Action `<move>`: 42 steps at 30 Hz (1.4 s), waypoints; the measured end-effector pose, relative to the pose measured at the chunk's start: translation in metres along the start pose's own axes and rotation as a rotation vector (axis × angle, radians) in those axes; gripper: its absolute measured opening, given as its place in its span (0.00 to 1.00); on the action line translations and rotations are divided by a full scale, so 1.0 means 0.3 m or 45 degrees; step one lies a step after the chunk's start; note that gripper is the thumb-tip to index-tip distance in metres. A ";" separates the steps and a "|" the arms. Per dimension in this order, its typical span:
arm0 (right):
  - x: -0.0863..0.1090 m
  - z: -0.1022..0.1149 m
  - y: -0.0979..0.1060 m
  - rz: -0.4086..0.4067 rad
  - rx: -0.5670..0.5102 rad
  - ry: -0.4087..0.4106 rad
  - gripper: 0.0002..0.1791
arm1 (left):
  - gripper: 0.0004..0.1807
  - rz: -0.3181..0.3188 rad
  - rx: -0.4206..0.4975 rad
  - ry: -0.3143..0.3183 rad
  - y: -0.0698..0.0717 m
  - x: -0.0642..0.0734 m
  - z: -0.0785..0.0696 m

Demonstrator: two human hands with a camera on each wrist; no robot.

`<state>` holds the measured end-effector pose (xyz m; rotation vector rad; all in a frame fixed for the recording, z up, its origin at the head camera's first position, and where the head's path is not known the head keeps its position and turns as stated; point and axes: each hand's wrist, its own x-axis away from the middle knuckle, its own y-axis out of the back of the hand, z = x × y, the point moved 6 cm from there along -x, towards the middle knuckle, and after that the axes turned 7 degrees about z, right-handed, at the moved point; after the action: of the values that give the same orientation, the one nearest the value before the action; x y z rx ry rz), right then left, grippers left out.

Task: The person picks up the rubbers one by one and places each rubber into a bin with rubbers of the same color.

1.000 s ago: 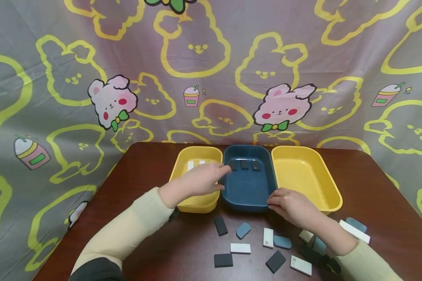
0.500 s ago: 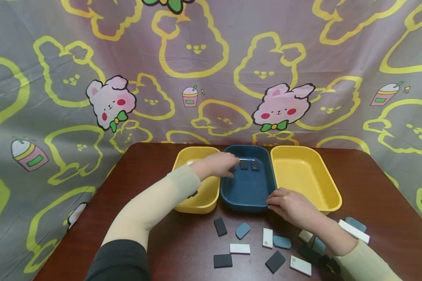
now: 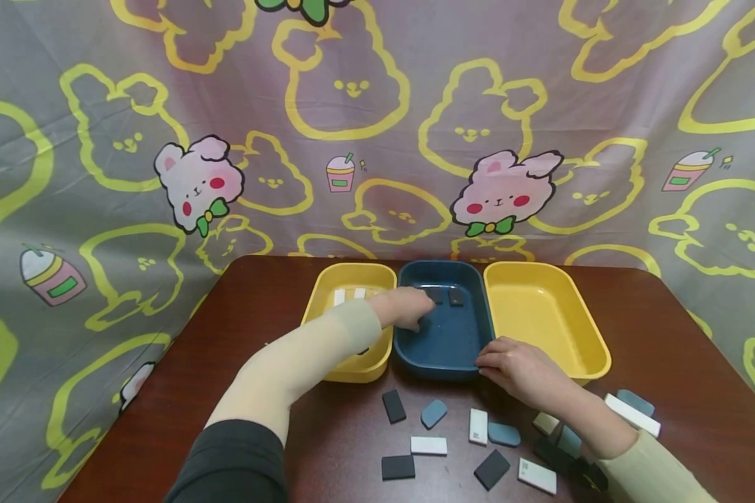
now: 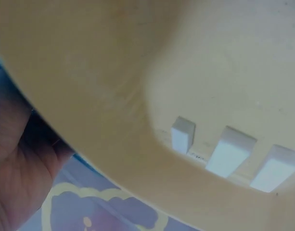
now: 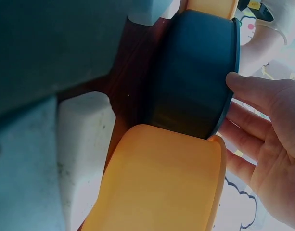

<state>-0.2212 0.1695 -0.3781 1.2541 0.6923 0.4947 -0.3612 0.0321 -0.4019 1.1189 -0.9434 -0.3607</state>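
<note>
My left hand (image 3: 409,307) reaches down into the left side of the blue bin (image 3: 443,346). Its fingertips are hidden, so I cannot tell whether they hold anything. Just right of it, two dark rectangular blocks (image 3: 456,297) sit in a row at the bin's back. In the left wrist view, the left hand (image 4: 22,163) is partly behind the yellow bin's rim. With thumb and fingers, my right hand (image 3: 525,370) grips the blue bin's front right corner; in the right wrist view the thumb (image 5: 248,86) presses the rim from outside.
The left yellow bin (image 3: 317,300) holds white blocks (image 4: 231,151); another yellow bin (image 3: 579,321) stands on the right. On the brown table (image 3: 327,447) in front lie loose dark blocks (image 3: 398,467), white blocks (image 3: 428,446) and rounded blue blocks (image 3: 434,413). A patterned cloth (image 3: 377,140) hangs behind.
My left hand has moved right, from the rim between the left yellow and blue bins, and down into the blue bin, covering its leftmost dark block. The right hand stays at the corner.
</note>
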 end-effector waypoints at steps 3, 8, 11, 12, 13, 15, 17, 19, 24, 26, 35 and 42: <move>-0.001 0.000 -0.002 -0.005 0.001 0.003 0.11 | 0.21 0.007 0.026 0.010 -0.015 -0.007 0.006; -0.002 -0.002 -0.003 -0.010 0.009 0.013 0.11 | 0.20 -0.002 0.042 0.020 -0.019 -0.007 0.009; -0.002 -0.002 -0.003 -0.020 0.010 0.026 0.10 | 0.20 0.001 0.046 0.030 -0.020 -0.009 0.010; -0.003 -0.002 -0.004 -0.024 0.011 0.030 0.10 | 0.20 0.003 0.052 0.035 -0.021 -0.010 0.011; -0.003 -0.001 -0.004 -0.028 0.011 0.033 0.10 | 0.20 0.004 0.057 0.040 -0.022 -0.011 0.012; -0.004 -0.001 -0.004 -0.036 0.014 0.036 0.10 | 0.20 0.008 0.064 0.045 -0.025 -0.014 0.014; -0.004 -0.001 -0.005 -0.037 0.014 0.034 0.10 | 0.19 0.010 0.073 0.048 -0.029 -0.017 0.015; -0.005 -0.001 -0.006 -0.032 0.011 0.029 0.10 | 0.19 0.012 0.075 0.048 -0.034 -0.020 0.016; -0.004 -0.001 -0.007 -0.013 -0.001 0.018 0.10 | 0.20 0.019 0.076 0.055 -0.041 -0.021 0.015; -0.003 -0.001 -0.006 -0.008 -0.004 0.013 0.10 | 0.20 0.022 0.067 0.062 -0.040 -0.018 0.013; -0.003 -0.002 -0.009 -0.028 -0.004 0.018 0.11 | 0.22 -0.043 -0.072 0.046 -0.017 0.015 -0.005; 0.000 0.001 -0.007 -0.039 -0.002 0.019 0.11 | 0.21 -0.263 -0.015 0.032 0.056 0.133 -0.004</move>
<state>-0.2212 0.1688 -0.3800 1.2374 0.7226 0.4797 -0.3404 0.0130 -0.3690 1.2111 -0.8045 -0.5187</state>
